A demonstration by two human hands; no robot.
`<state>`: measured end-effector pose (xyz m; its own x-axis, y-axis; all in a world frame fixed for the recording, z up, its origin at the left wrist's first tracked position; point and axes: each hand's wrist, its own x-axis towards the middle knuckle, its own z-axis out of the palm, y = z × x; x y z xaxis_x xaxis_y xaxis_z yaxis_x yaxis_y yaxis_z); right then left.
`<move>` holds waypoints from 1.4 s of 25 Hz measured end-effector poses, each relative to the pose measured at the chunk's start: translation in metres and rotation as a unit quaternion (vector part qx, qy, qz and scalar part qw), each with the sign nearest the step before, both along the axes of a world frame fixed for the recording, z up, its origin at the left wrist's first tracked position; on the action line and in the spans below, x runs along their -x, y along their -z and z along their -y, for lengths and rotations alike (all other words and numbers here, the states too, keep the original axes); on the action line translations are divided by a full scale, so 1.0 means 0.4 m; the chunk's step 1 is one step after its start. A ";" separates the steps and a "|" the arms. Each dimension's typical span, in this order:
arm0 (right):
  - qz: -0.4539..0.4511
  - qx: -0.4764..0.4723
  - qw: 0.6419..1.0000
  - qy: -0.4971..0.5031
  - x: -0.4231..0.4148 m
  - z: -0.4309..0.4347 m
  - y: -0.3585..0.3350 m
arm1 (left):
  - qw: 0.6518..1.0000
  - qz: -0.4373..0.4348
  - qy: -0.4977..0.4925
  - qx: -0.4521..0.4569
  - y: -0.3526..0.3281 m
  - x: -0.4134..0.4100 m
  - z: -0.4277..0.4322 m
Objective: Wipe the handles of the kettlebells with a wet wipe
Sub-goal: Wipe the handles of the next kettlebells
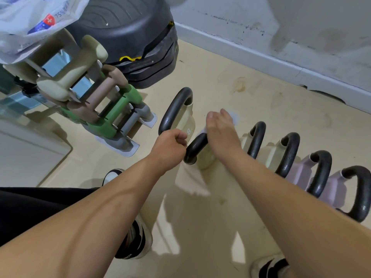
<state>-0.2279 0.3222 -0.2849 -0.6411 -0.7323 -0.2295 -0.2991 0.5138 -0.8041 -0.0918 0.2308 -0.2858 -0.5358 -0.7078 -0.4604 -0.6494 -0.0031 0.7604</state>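
Observation:
Several kettlebells with black handles stand in a row on the beige floor. My right hand [221,133] presses a white wet wipe [233,117] over the top of the second kettlebell's handle [195,147]. My left hand [170,149] is closed in a fist against that handle's near left side; whether it grips the handle I cannot tell. The far-left kettlebell [176,111] is cream with a tall black handle. Two cream kettlebells [258,137] and two lilac ones [321,171] continue to the right.
A rack of cream, brown, green and grey dumbbells [96,101] stands at left. A wipes packet [36,19] lies on top of it. A black stepper [136,37] sits behind. The grey wall skirting [281,67] runs along the right. My shoes [138,239] are below.

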 end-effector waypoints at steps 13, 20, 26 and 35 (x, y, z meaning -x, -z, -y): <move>0.202 0.139 0.919 0.307 0.050 -0.030 -0.091 | 0.946 0.088 0.139 0.279 0.016 0.058 -0.157; 0.190 0.088 0.905 0.371 0.166 -0.047 -0.039 | 0.873 0.264 0.304 0.274 -0.001 0.347 -0.086; 0.164 0.099 0.918 0.348 0.196 -0.039 -0.040 | 0.726 0.360 0.468 0.353 0.006 0.444 -0.085; 0.202 0.055 0.939 0.272 0.089 -0.016 -0.018 | 0.747 0.015 0.465 0.475 0.005 0.003 -0.091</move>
<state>-0.2637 0.3286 -0.2776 -0.8043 -0.3545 -0.4769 0.3246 0.4101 -0.8523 -0.0929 0.2673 -0.2878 -0.9987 -0.0513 -0.0079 -0.0518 0.9917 0.1172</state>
